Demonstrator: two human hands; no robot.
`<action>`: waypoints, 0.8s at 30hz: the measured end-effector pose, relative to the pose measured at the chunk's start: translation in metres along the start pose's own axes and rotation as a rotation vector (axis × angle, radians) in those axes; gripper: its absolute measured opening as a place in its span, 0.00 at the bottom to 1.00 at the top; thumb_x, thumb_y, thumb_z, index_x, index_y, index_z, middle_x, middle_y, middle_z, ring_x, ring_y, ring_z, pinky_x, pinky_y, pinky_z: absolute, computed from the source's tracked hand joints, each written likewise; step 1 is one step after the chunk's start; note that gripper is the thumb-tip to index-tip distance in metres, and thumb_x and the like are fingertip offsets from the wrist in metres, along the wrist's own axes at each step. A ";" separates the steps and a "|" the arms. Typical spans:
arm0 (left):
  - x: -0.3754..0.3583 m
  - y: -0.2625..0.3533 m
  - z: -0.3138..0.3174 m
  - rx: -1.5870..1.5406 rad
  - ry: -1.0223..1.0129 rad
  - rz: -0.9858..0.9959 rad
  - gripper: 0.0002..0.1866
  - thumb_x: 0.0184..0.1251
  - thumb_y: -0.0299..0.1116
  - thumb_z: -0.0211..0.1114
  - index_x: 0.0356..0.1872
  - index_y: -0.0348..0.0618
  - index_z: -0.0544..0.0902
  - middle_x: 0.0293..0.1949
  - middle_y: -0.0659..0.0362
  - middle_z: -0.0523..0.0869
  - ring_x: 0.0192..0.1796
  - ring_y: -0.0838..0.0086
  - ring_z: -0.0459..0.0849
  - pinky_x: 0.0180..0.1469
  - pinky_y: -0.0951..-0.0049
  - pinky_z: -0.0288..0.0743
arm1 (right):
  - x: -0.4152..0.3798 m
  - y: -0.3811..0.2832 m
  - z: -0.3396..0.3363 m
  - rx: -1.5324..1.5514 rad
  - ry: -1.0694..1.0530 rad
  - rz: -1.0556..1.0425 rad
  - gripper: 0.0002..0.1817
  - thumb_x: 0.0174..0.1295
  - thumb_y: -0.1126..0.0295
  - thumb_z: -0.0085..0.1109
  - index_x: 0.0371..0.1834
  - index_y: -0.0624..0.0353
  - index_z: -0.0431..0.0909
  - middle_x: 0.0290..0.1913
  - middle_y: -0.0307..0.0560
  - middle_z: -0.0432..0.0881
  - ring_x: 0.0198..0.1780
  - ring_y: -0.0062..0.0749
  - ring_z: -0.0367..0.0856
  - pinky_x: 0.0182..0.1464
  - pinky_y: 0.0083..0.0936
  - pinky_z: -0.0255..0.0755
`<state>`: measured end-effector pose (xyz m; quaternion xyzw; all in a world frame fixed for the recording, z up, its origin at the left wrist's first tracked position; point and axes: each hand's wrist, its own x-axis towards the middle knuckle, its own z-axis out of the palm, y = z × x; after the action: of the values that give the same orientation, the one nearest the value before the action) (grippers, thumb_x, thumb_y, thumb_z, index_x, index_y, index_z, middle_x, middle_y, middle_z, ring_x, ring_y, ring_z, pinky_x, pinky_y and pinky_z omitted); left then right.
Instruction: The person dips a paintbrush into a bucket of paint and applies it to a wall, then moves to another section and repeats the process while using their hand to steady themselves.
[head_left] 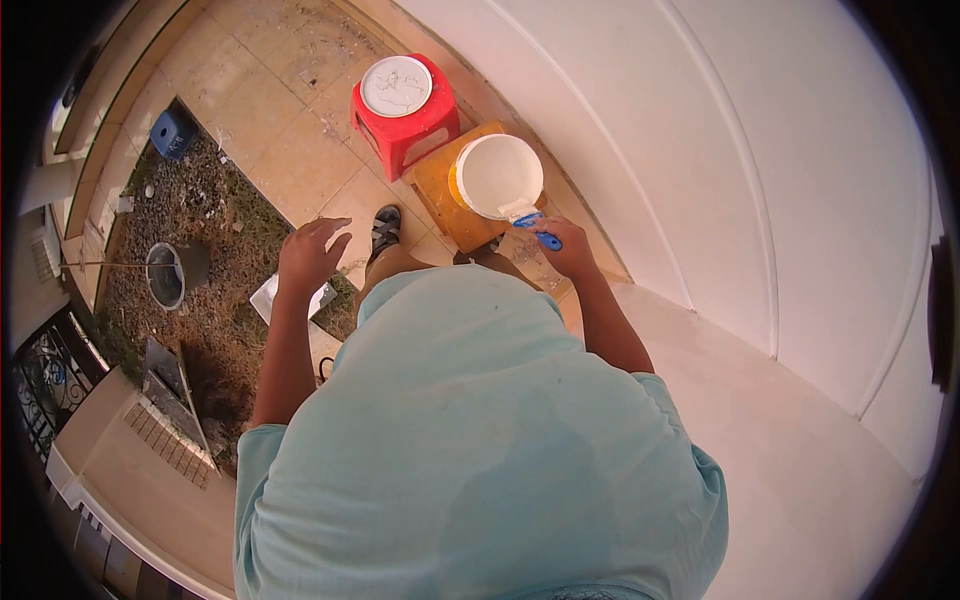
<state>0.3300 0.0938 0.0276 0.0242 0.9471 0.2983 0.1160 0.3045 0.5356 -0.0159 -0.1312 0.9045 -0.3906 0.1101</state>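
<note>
My right hand [568, 248] closes its fingers on the blue handle of a paintbrush [528, 219]. The brush's whitened end meets the near rim of a white bucket [460, 180], which holds white paint [498, 172]. That bucket stands on an orange-yellow stool or step [438, 192]. Away to the left, my left hand [312, 256] hangs in the air with fingers apart and nothing in it. Below it lies a whitish flat piece [266, 298], partly hidden by my forearm.
Beyond the bucket, a red plastic stool [428, 138] carries a round white lid [396, 86]. A white wall [640, 120] rises on the right. On the left, a dirt bed [215, 330] holds a grey bucket [168, 276] and a blue stool [174, 134]. Tiles [270, 130] cover the walkway.
</note>
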 end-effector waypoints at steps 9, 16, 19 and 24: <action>0.015 -0.011 0.007 -0.056 0.007 0.017 0.12 0.62 0.37 0.67 0.46 0.50 0.86 0.43 0.56 0.88 0.45 0.60 0.86 0.48 0.61 0.79 | -0.020 -0.010 -0.017 0.052 0.030 0.150 0.09 0.55 0.79 0.66 0.39 0.60 0.86 0.45 0.51 0.86 0.50 0.38 0.84 0.55 0.30 0.75; 0.026 -0.019 0.007 -0.018 -0.012 0.087 0.13 0.63 0.35 0.66 0.48 0.49 0.85 0.45 0.55 0.87 0.48 0.59 0.85 0.51 0.62 0.78 | -0.028 -0.004 -0.017 0.341 0.268 0.384 0.08 0.60 0.76 0.65 0.43 0.64 0.84 0.42 0.47 0.86 0.47 0.31 0.84 0.51 0.25 0.77; 0.028 -0.018 0.003 -0.004 -0.007 0.102 0.13 0.63 0.35 0.66 0.48 0.48 0.85 0.45 0.54 0.87 0.48 0.59 0.85 0.51 0.61 0.78 | -0.014 -0.015 -0.017 0.672 0.467 0.651 0.12 0.63 0.75 0.63 0.48 0.66 0.80 0.43 0.48 0.84 0.45 0.32 0.85 0.48 0.25 0.80; 0.025 -0.021 0.001 -0.028 -0.028 0.067 0.13 0.63 0.35 0.66 0.48 0.48 0.85 0.45 0.53 0.87 0.48 0.58 0.85 0.51 0.61 0.78 | 0.012 -0.012 0.002 1.024 0.684 0.737 0.13 0.66 0.75 0.59 0.52 0.63 0.71 0.47 0.53 0.80 0.44 0.41 0.86 0.46 0.30 0.83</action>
<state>0.3068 0.0799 0.0099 0.0584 0.9398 0.3147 0.1196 0.2961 0.5224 -0.0091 0.3805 0.5770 -0.7227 -0.0071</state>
